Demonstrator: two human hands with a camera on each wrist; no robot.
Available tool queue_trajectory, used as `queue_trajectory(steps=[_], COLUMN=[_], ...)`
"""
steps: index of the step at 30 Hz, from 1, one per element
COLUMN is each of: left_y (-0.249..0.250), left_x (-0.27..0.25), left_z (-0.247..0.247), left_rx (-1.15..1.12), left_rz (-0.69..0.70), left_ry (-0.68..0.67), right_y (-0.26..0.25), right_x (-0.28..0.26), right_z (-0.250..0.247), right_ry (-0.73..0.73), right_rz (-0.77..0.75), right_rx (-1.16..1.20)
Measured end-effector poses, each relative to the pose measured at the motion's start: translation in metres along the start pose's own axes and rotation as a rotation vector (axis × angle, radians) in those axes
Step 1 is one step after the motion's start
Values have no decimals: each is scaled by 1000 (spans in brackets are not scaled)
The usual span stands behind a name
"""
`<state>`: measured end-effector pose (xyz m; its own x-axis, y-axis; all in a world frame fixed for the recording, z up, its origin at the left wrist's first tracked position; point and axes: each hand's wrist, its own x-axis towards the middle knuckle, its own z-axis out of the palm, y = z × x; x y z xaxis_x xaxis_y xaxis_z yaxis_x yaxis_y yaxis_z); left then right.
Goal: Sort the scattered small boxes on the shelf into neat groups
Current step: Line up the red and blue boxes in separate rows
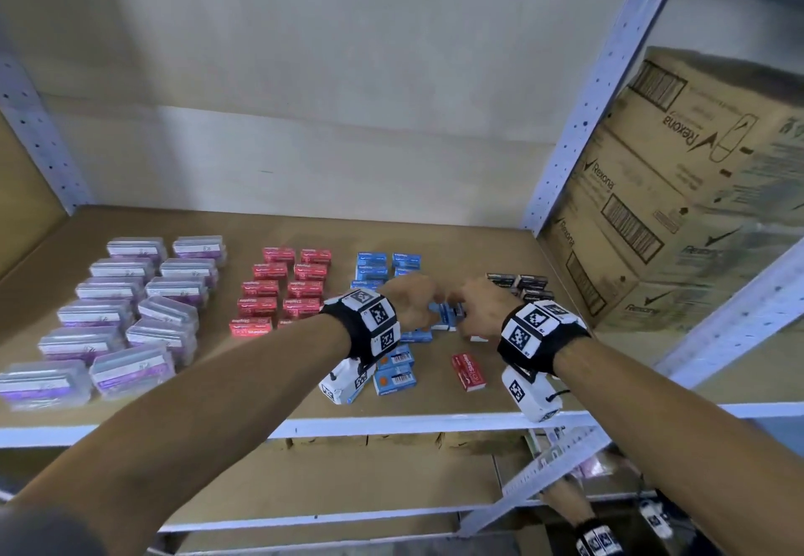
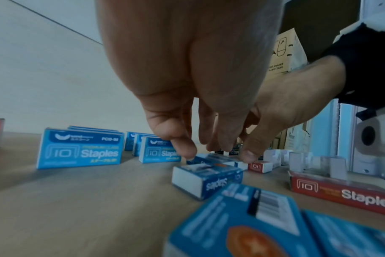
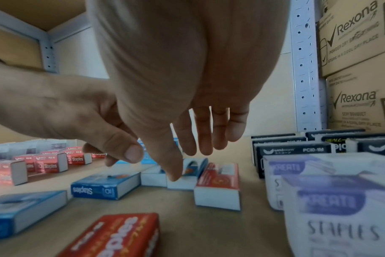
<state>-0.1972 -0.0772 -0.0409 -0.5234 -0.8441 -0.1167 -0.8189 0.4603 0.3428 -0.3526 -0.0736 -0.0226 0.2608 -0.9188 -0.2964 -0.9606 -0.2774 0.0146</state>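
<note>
My left hand (image 1: pixel 428 309) and right hand (image 1: pixel 461 307) meet over several loose blue staple boxes (image 1: pixel 443 316) at the shelf's middle right. In the left wrist view my left hand (image 2: pixel 198 149) points down and its thumb tip touches a lying blue box (image 2: pixel 205 160). My right hand (image 3: pixel 187 161) has straight fingers, and its thumb tip rests on a blue box lying on its side (image 3: pixel 193 167). Neither hand holds a box. Neat groups stand behind: purple-labelled clear boxes (image 1: pixel 130 303), red boxes (image 1: pixel 283 290), blue boxes (image 1: pixel 383 266) and black boxes (image 1: pixel 522 283).
A loose red box (image 1: pixel 467 372) and loose blue boxes (image 1: pixel 396 375) lie near the shelf's front edge (image 1: pixel 391 423). White staple boxes (image 3: pixel 319 173) sit by my right wrist. Rexona cartons (image 1: pixel 678 190) stand past the shelf upright (image 1: pixel 596 94). Another arm (image 1: pixel 596 538) shows below.
</note>
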Motion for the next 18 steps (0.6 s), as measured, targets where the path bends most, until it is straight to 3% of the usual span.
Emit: queue_trajectory(steps=[14, 18], left_y=[8, 7], left_x=[5, 3], left_z=[3, 3], left_rx=[66, 43], left_rz=[33, -20], left_ry=[-18, -32], right_y=[9, 11], right_x=[-8, -14], right_z=[2, -1], right_ry=[-15, -38], right_rz=[-65, -84], right_rx=[126, 137])
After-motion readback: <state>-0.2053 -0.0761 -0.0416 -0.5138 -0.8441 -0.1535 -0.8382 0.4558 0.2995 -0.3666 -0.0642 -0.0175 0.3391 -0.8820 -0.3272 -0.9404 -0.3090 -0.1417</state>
